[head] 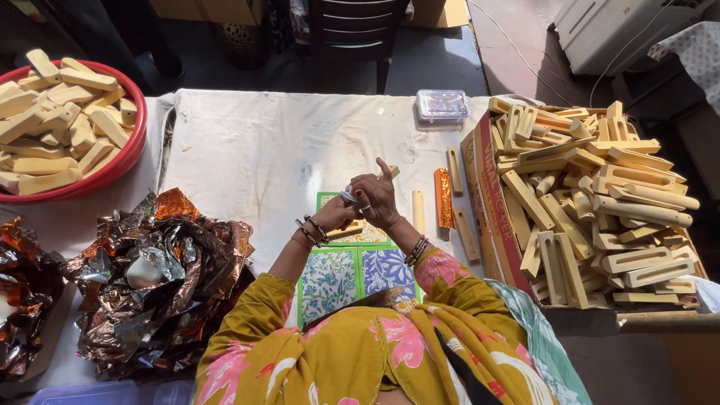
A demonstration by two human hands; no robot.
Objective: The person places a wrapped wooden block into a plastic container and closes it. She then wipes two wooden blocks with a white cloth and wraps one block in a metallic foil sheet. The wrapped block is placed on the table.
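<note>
Both hands meet above the table's middle, pinching a small silvery scrap of foil (349, 195) between them: the left hand (335, 214) closes on it from below, the right hand (377, 199) grips from above with one finger stuck out. Beneath them lie green floral printed cards (352, 270) on the white cloth (262, 150). Just right sit loose wooden pieces (418, 211) and one wrapped in copper foil (443, 197), then a cardboard box of wooden pieces (592, 202). Crumpled foil sheets (161, 277) lie left, near a red basin (124, 161).
</note>
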